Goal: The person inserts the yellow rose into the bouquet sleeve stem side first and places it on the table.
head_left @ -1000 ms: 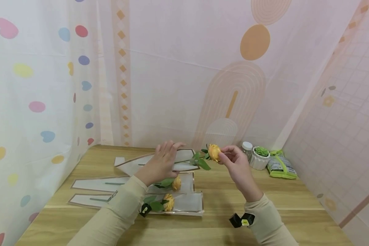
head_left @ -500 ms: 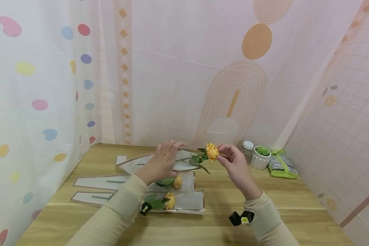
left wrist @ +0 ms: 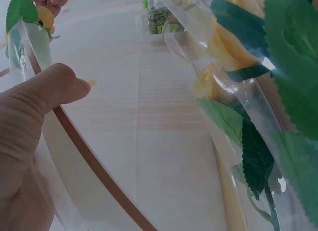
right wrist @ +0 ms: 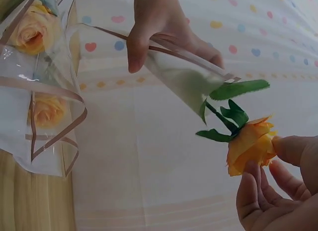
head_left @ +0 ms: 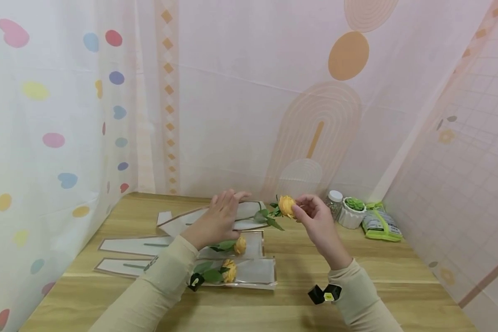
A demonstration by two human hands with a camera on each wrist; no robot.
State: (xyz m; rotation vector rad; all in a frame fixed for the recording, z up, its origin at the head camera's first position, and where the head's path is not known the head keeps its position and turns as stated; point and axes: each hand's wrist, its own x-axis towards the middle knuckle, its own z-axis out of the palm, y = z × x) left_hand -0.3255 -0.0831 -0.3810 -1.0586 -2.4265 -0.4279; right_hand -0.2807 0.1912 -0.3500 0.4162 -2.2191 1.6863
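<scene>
My right hand pinches the head of a yellow artificial rose between thumb and fingertips. In the right wrist view the bloom lies outside the mouth of a clear, brown-edged flower sleeve, and its stem runs inside. My left hand holds that sleeve near its mouth, thumb on one side and fingers on the other. Lower on the table, two more yellow roses, one rose and another rose, lie in their own sleeves, partly covered by my left forearm.
On the wooden table, a white-lidded jar, a potted succulent and a green-edged packet stand at the back right. Patterned curtains hang behind and at both sides.
The rose head has tilted and shifted slightly in my right fingers, and its leaves have turned. My left hand keeps its place on the sleeve.
</scene>
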